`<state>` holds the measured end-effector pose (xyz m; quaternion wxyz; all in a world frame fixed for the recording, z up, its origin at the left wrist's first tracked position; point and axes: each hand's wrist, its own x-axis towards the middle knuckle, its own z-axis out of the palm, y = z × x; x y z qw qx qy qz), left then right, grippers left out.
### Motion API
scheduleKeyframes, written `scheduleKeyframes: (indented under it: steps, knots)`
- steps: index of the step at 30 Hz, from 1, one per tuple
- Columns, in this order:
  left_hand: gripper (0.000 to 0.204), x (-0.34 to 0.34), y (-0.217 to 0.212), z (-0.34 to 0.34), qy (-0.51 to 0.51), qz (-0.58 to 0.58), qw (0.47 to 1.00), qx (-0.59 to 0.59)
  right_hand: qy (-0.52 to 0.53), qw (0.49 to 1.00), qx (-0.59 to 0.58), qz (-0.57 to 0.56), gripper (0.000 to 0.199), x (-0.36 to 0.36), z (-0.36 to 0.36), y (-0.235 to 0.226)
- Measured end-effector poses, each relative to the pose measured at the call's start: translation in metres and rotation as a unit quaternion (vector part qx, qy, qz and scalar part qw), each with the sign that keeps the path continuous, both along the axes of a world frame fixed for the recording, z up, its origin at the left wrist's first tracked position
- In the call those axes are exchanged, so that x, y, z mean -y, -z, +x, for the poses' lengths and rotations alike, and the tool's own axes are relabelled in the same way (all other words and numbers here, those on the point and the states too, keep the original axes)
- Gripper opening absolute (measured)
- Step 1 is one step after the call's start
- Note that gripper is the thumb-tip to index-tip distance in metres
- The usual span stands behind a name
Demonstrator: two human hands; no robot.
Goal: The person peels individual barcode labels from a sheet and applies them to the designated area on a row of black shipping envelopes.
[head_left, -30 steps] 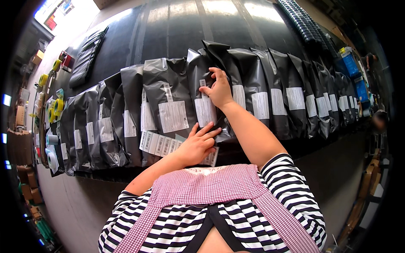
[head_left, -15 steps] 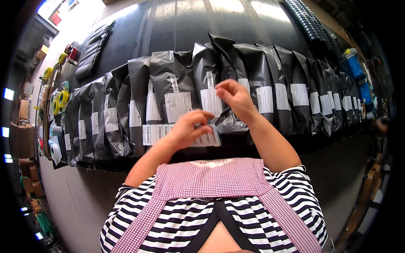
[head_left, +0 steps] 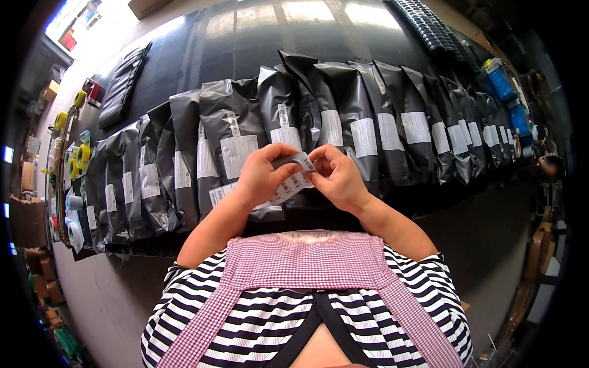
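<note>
In front of my chest, both hands hold a white sheet of barcode labels [head_left: 288, 189]. My left hand [head_left: 261, 176] is closed on it, thumb and fingers pinching near its upper end. From the other side my right hand [head_left: 338, 181] pinches the same end, fingertips almost touching the left ones. That end is bent up; whether a single label is lifting off cannot be made out. Just behind my hands stands a row of grey plastic mailing bags [head_left: 228, 101], each with a white printed label [head_left: 239, 154] on its front. My left hand covers part of one bag.
The bags line the near edge of a black table [head_left: 245, 37]. A flat stack of black bags [head_left: 126, 83] lies far left, beside tape rolls [head_left: 81, 156] at the table's end. Bubble wrap [head_left: 426, 27] lies far right, near a blue box [head_left: 500, 80].
The label sheet has been lifted and bent between my hands. My right hand has come down from the bags to meet my left. The view has shifted slightly.
</note>
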<state>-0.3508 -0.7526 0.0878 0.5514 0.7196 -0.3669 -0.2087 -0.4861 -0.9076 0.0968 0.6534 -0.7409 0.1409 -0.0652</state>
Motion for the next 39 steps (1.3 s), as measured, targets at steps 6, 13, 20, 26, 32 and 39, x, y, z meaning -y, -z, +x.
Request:
scheduleKeyframes:
  steps: [6, 13, 20, 26, 32, 39]
  knots:
    - [0.016, 0.021, 0.008, -0.010, 0.016, -0.009, 0.999, 0.042, 0.078, 0.994, -0.001, -0.082, 0.015, 0.017, -0.013, 0.010]
    - [0.031, 0.050, 0.002, -0.005, -0.018, 0.118, 0.976, 0.183, 0.152, 0.985, 0.011, -0.078, 0.007, 0.061, -0.017, 0.017]
    - [0.027, 0.125, 0.035, -0.009, 0.218, 0.098, 0.949, 0.208, 0.179, 0.973, 0.072, 0.123, 0.014, 0.159, 0.058, 0.029]
    - [0.023, 0.100, 0.075, 0.034, 0.137, 0.151, 0.970, 0.130, 0.122, 0.963, -0.009, 0.239, 0.014, 0.168, 0.117, 0.064]
    - [0.024, 0.083, 0.057, 0.020, 0.064, 0.328, 0.903, 0.269, 0.110, 0.963, -0.033, 0.242, 0.013, 0.171, 0.130, 0.077]
    - [0.021, 0.093, 0.070, -0.007, 0.204, 0.152, 0.913, 0.320, 0.092, 0.986, -0.042, 0.131, 0.015, 0.150, 0.132, 0.086]
